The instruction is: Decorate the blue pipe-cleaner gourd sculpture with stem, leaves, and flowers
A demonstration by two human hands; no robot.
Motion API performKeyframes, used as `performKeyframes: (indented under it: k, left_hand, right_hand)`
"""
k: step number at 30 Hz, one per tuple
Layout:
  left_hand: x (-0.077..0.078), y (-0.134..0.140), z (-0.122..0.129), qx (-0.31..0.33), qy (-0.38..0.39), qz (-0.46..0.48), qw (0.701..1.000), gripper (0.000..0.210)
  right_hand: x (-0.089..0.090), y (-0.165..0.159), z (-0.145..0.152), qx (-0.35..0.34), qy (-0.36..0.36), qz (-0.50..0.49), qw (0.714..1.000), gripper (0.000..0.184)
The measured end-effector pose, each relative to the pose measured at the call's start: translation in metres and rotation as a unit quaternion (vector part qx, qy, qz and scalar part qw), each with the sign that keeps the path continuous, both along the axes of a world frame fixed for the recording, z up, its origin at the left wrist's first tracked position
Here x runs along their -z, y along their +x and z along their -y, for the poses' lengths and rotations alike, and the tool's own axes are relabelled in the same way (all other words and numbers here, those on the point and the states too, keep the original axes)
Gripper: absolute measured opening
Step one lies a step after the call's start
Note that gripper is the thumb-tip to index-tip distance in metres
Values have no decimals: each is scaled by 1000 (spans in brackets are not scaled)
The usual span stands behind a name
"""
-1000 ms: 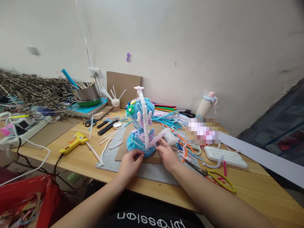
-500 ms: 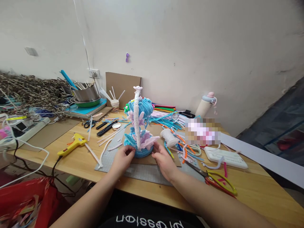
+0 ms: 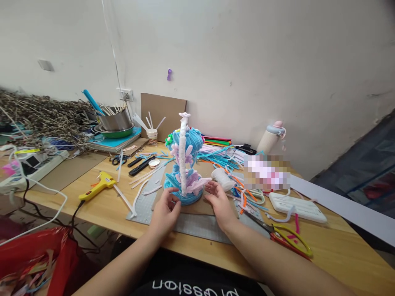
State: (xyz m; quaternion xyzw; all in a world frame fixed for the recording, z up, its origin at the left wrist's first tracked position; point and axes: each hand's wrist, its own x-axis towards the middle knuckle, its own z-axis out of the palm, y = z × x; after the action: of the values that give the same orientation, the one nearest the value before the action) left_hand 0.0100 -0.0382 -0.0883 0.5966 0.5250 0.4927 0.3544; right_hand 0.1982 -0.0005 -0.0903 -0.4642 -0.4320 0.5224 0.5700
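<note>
A pipe-cleaner ornament (image 3: 183, 160) stands upright on a sheet of brown cardboard (image 3: 200, 209), which lies over a grey cutting mat (image 3: 142, 216). It has a round blue base, a white wrapped post topped by a small pale flower, pink petals, and a blue upper part with small colourful flowers. My left hand (image 3: 166, 207) is at the left front of the base, its fingers loosely curled and apart with nothing seen in them. On the right, my right hand (image 3: 219, 201) is beside the pink petals, fingers apart and holding nothing. Whether either hand touches the ornament is hard to tell.
A yellow hot-glue gun (image 3: 98, 186) lies left. To the right are a spool (image 3: 222, 179), scissors (image 3: 284, 236), pipe-cleaner pieces and a white box (image 3: 298, 206). Behind stand a bottle (image 3: 270, 137) and metal bowl (image 3: 115, 120). A red bag (image 3: 58, 246) hangs below.
Both hands have loosened from the ornament's base; the right has drawn a little away from it and its fingers have spread. The whole view has shifted slightly.
</note>
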Motion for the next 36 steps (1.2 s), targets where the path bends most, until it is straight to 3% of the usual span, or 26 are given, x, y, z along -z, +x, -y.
performKeyframes:
  k: [9, 21, 36]
  left_hand:
    - [1, 4, 4, -33, 2, -20, 999, 41]
    - [-6, 6, 3, -15, -1, -36, 999, 50]
    - [-2, 7, 0, -10, 0, -16, 1000, 51]
  right_hand:
    - [4, -1, 1, -13, -1, -2, 1000, 42]
    - [2, -1, 1, -24, 0, 2, 1000, 42]
    - [5, -1, 1, -31, 9, 10, 999, 37]
